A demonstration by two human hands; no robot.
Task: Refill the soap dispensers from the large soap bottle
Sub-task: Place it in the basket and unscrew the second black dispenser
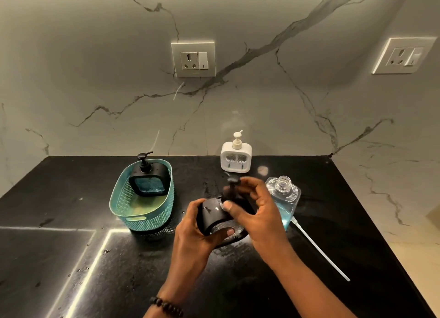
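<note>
Three soap dispensers [220,219], one large soap bottle [284,198], two hands [192,227]

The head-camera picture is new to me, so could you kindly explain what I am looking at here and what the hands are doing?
There is no machine here: a person wears one wide-angle camera on the head, looking forward and down at their own two hands over a black countertop against a marble wall.

The left hand grips the body of a black soap dispenser, tilted above the counter. The right hand holds its pump top, which is blurred.

Just behind the right hand stands the large soap bottle, clear, uncapped, with blue soap in its lower part. A white pump tube lies to its right. Further back stands a white dispenser. To the left, a teal basket holds another black dispenser.
</note>
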